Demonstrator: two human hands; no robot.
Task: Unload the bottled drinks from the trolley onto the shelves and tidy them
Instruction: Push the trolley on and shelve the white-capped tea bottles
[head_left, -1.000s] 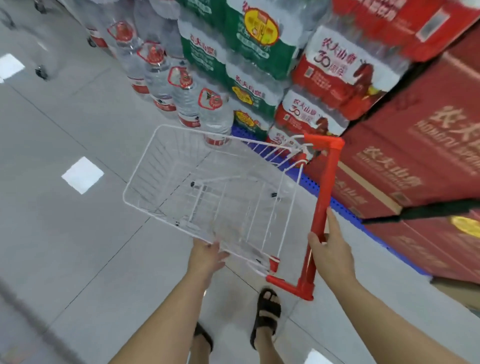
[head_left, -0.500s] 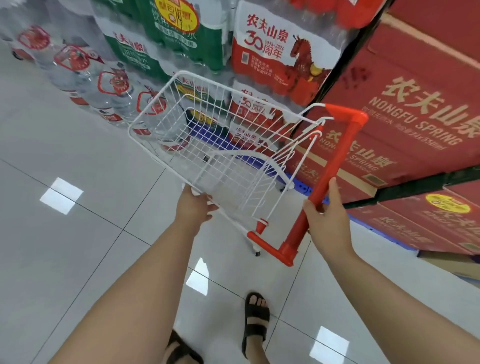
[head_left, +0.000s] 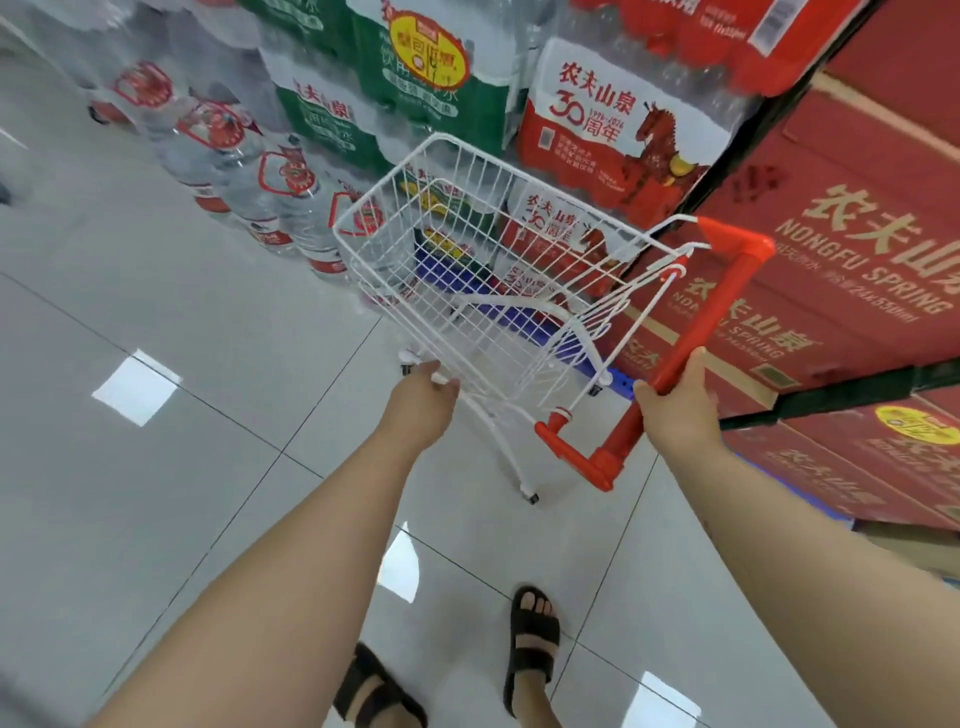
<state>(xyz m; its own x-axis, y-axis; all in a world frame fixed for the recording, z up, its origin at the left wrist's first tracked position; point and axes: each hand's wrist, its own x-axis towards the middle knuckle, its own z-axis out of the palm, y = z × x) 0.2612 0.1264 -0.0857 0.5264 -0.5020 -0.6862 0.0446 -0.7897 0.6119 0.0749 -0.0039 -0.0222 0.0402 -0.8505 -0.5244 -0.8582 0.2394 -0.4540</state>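
The small white wire trolley (head_left: 470, 171) hangs tilted at frame centre. Its long axis runs from its red plastic handle (head_left: 711, 312) at right centre up-left toward the shrink-wrapped water-bottle packs (head_left: 613, 119) at the top. The left hand (head_left: 421, 400) grips the basket's near wire edge, and the right hand (head_left: 680, 410) clasps the handle. No bottles show inside.

Trolley (head_left: 483, 270) at frame centre, stock behind it.
Left hand (head_left: 421, 400) holds its basket's near corner, right hand (head_left: 680, 410) its handle (head_left: 711, 312) at centre right; bottles (head_left: 249, 171) stand upper left, wrapped packs (head_left: 613, 119) top centre, cartons (head_left: 857, 249) right.
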